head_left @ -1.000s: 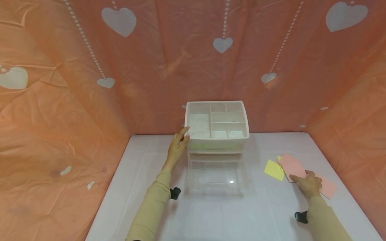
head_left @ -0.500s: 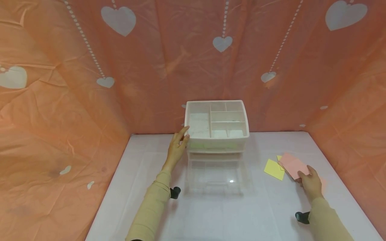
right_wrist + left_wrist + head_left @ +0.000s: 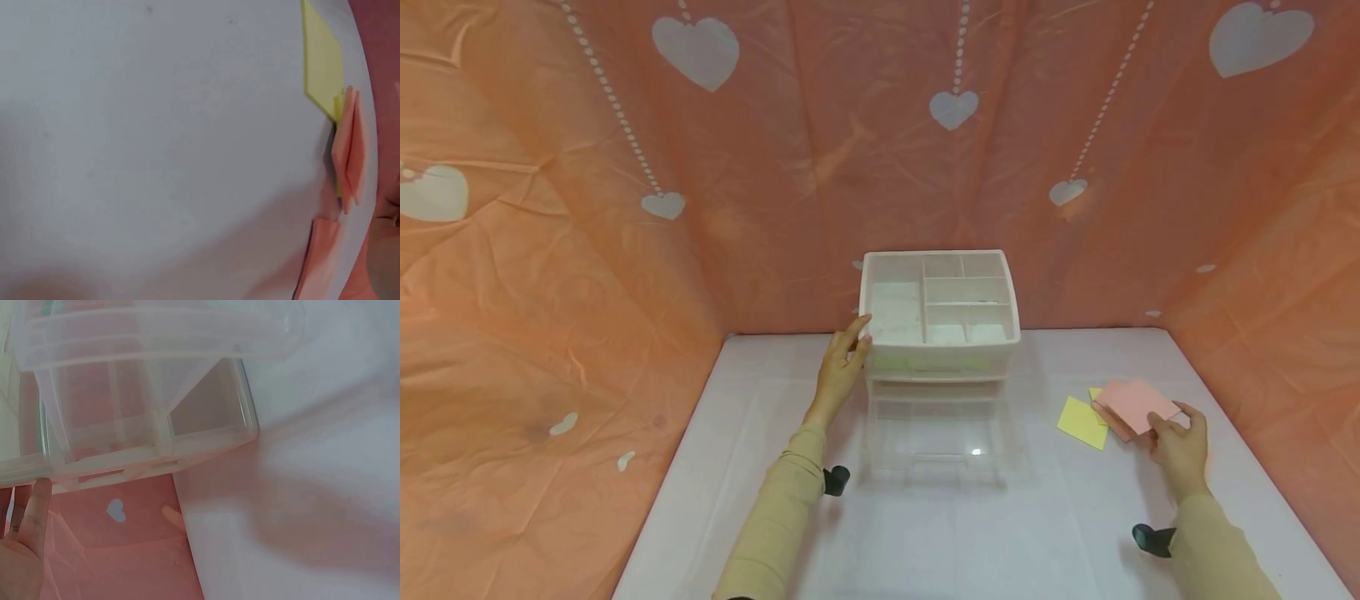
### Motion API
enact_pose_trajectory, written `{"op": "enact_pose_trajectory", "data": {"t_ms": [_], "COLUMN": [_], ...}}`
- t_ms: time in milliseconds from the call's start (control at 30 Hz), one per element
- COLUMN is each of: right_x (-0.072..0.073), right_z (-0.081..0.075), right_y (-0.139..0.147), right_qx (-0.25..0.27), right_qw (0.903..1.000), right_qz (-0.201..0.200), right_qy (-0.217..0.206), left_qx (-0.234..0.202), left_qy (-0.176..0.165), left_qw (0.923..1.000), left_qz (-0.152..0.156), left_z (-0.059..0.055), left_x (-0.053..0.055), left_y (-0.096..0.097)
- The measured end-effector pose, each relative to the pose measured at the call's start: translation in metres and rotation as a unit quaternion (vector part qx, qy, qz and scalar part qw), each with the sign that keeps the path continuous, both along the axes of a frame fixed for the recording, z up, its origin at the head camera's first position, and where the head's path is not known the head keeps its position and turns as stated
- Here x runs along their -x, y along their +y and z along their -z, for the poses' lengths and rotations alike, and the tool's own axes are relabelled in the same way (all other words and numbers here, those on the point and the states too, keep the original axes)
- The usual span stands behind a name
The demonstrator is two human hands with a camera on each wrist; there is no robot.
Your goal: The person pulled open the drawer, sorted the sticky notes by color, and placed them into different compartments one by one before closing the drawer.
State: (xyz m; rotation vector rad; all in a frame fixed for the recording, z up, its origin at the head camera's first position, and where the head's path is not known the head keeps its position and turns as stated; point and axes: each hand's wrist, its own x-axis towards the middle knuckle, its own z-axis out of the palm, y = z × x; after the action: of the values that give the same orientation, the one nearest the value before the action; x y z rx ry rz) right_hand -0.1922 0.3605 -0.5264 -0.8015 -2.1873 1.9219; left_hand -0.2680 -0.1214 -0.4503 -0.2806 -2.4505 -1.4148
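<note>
My right hand pinches a pink sticky note pad at its near right corner and holds it tilted over another pink pad. In the right wrist view, the two pink pads stand slightly apart, with part of the hand at the right edge. A yellow sticky note pad lies to their left; more yellow shows under the pink. My left hand touches the left front corner of a white drawer organizer, its fingers fairly straight. The organizer's clear lower drawer is pulled out.
Another pink pad lies on the white table, mostly hidden by the right hand in the head view. Something light green shows in the organizer's upper drawer. An orange cloth with hearts surrounds the table's back and sides.
My right hand has shifted its hold to the pink pad's corner and raised that pad, moving it slightly right and uncovering the pink pad below. My left hand stays at the organizer.
</note>
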Motion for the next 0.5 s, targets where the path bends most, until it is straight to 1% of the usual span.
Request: {"op": "enact_pose_trajectory", "data": {"t_ms": [100,133,367,500], "right_x": [0.000,-0.001,-0.002,0.000], "right_z": [-0.006,-0.008,-0.023,-0.032], "right_y": [-0.003,-0.004,-0.011,-0.019], "right_qx": [0.039,0.041,0.012,0.050], "right_qw": [0.9987,0.9983,0.9970,0.9922], "right_qz": [0.005,0.005,-0.028,-0.022], "right_qy": [0.034,0.042,0.070,0.112], "left_qx": [0.001,0.000,0.009,0.006], "left_qy": [-0.003,-0.004,-0.015,-0.014], "left_qw": [1.0000,1.0000,0.9998,0.9999], "left_qz": [-0.001,0.000,0.004,0.002], "left_z": [0.000,0.000,0.002,0.003], "left_x": [-0.001,-0.001,0.000,0.000], "left_y": [0.000,0.000,-0.001,-0.001]}}
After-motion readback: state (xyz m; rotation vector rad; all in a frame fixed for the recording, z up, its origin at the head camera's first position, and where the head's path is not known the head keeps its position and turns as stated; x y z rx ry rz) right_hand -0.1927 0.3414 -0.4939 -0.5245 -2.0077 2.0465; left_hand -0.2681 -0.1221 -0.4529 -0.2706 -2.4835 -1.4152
